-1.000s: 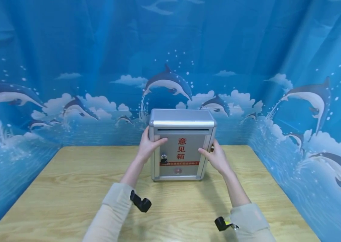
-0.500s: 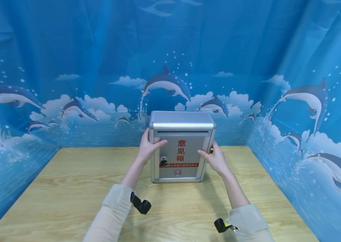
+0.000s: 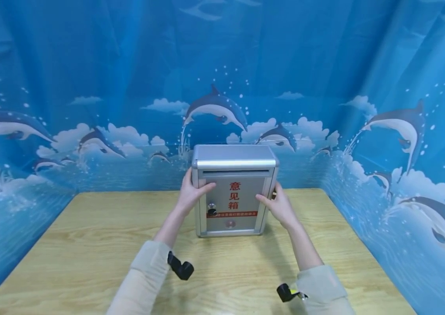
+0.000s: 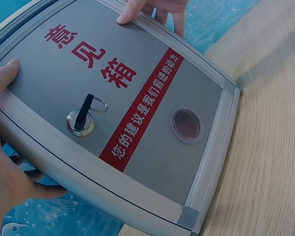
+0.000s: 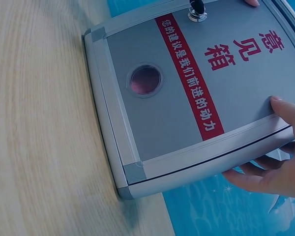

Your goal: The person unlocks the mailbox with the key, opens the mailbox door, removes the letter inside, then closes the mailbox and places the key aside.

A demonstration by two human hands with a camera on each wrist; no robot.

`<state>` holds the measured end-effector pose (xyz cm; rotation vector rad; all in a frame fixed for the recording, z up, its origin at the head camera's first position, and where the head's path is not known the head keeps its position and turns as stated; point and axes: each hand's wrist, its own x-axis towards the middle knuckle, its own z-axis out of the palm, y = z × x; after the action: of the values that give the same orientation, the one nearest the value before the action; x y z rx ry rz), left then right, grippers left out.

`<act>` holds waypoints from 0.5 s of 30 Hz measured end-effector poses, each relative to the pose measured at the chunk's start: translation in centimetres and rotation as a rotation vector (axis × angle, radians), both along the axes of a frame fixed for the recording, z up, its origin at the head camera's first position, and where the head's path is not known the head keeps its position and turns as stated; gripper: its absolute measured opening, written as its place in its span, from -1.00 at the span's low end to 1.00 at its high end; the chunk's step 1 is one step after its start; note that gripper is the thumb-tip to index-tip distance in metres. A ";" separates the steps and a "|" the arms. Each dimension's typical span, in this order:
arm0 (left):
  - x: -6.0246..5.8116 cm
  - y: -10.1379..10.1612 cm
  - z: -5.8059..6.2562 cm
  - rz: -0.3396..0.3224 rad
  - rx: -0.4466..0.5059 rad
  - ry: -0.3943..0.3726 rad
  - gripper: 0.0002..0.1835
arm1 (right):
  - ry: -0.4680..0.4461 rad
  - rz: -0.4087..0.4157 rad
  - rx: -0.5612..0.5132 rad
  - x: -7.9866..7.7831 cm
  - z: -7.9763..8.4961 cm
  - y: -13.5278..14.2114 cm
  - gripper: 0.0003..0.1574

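A silver metal suggestion box [image 3: 242, 218] stands upright on the wooden table, with red Chinese characters on its front. My left hand [image 3: 188, 194] grips its left side, the thumb pressed on the front panel. Opposite, my right hand [image 3: 283, 208] holds the right side, its thumb also on the front. The other fingers reach round the sides, as both wrist views show. A key [image 4: 85, 110] with a black head sits in the lock at the left of the panel. Lower down is a round, pinkish window [image 5: 145, 80]. A slot [image 3: 236, 173] runs across the top of the front.
The wooden table [image 3: 128, 249] spreads out around the box. Behind it and along both sides hangs a blue curtain [image 3: 222, 52] printed with dolphins and clouds. Small black cameras [image 3: 183, 267] are strapped at both cuffs.
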<state>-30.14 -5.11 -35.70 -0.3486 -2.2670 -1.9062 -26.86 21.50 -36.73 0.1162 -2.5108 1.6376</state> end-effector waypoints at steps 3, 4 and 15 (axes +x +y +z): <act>0.1 -0.1 0.0 -0.008 -0.020 0.002 0.04 | -0.006 -0.012 -0.010 0.0 -0.1 0.0 0.00; 0.1 -0.1 -0.1 -0.008 -0.027 0.000 0.04 | -0.008 -0.016 -0.010 0.0 -0.2 0.0 0.00; 0.9 -0.9 0.1 0.080 -0.103 0.028 -0.06 | 0.083 -0.074 0.173 0.6 -1.8 0.5 -0.34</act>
<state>-29.22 -6.01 -35.62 -0.2910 -2.3300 -1.7402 -26.24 22.02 -38.53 0.1056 -2.5576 1.3582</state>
